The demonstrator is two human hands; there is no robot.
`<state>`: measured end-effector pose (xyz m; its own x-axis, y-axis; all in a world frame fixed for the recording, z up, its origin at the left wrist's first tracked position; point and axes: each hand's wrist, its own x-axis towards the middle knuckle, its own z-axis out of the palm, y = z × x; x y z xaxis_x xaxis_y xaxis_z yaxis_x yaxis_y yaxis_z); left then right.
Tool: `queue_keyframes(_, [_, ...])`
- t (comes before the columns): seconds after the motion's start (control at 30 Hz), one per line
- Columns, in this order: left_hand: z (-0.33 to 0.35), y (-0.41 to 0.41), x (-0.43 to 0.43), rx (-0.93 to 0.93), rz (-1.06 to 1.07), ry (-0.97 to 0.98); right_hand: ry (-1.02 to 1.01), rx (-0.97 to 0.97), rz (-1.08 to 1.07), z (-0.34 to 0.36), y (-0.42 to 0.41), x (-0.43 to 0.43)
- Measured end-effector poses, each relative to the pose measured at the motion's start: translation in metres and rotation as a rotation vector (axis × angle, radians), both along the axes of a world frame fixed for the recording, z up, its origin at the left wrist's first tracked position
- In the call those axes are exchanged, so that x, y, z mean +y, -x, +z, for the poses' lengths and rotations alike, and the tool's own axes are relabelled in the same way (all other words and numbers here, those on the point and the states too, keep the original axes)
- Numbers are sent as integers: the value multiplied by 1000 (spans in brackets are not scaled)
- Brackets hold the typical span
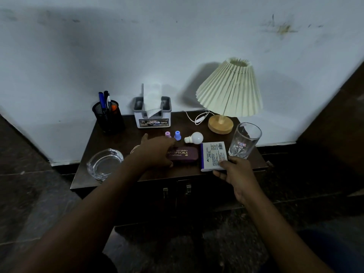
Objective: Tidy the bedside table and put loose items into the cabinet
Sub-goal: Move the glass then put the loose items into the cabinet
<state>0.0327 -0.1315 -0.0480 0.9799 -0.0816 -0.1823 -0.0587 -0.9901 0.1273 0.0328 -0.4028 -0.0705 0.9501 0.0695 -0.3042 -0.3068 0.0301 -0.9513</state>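
**Right hand** (234, 174): you pinch the near right corner of the blue-and-white box (213, 155), thumb on top, fingers beneath. The box sits at the front edge of the surface (122, 140), with its long axis roughly 12-to-6.

**Left hand** (155, 152): it is laid over the 9 o'clock end of the purple spectacle case (184, 154). The back of the hand hides most of the fingers, so I cannot tell whether you have taken hold. The case's long axis runs 9-to-3. Its 3 o'clock end is just beside the box, not touching it.

**Relation that matters:** the cabinet (153, 196) lies at 6 o'clock from both hands, directly under the front edge. Its doors are closed and the two handles (188, 189) sit side by side at the middle. Your right hand is nearer the handles but loaded. Judgement: one hand must be freed to pull a door before anything goes in.

**Outward from the hands:**
- At 12 o'clock from the left hand stand a pink cap (167, 134) and a blue cap (177, 135).
- The bulb (194, 137) lies on its side at 1 o'clock, base pointing to 9.
- The glass (245, 140) stands upright, near your right hand at 1 o'clock. There is some risk of tipping it as you lift the box.
- The ashtray (104, 164) is at 9 o'clock of the left forearm.
- The back row holds a pen holder (108, 115), a tissue box (152, 117) and a lamp (229, 89).
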Motion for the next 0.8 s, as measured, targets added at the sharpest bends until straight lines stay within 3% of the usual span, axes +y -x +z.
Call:
queue_keyframes(0.07, [0,1,2,-2,0,9,212,-161,80,-1,2,-3])
queue_keyframes(0.17, [0,2,3,-9,-1,22,774,-422,217,-4,3,-6])
queue_keyframes(0.3, [1,3,1,-2,7,24,1072,-474,262,-5,9,0])
queue_keyframes(0.4, [1,4,-1,-12,-2,29,1287,-703,173,4,14,-1])
queue_keyframes(0.5, [-2,7,-7,-62,-61,-22,1130,-1052,-282,20,12,-10])
queue_keyframes(0.57, [-6,9,-19,-166,-132,-80,856,-987,-492,27,4,-16])
queue_keyframes(0.7, [-12,3,-58,-293,-303,-171,394,-536,-340,25,-19,-24])
queue_keyframes(0.8, [-17,-2,-81,-301,-344,-271,294,-412,-204,15,-31,-26])
